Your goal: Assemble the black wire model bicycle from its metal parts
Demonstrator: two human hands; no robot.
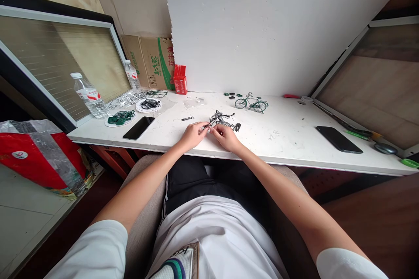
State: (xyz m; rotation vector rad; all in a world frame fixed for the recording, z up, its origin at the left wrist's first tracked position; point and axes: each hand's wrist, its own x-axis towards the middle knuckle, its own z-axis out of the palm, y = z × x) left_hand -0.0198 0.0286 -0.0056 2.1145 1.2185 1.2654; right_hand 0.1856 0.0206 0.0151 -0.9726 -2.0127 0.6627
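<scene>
My left hand (193, 134) and my right hand (226, 137) meet over the front of the white table, fingers pinched close together. Between their fingertips is a thin dark model bicycle part (207, 127), mostly covered by the fingers. Just beyond the hands lies a cluster of black and grey model bicycle parts (218, 116); whether it touches the held piece I cannot tell. Near my right hand is a small black piece (237, 127). A short black strip (187, 118) lies to the left. Farther back stands a green model bicycle (251, 103), upright on its wheels.
Left on the table (163, 139) are a phone (139, 128), green parts (121, 117), a plate of black parts (149, 103) and water bottles (89, 96). A red box (180, 79) stands behind. Another phone (339, 139) lies right. A white board (262, 39) rises behind.
</scene>
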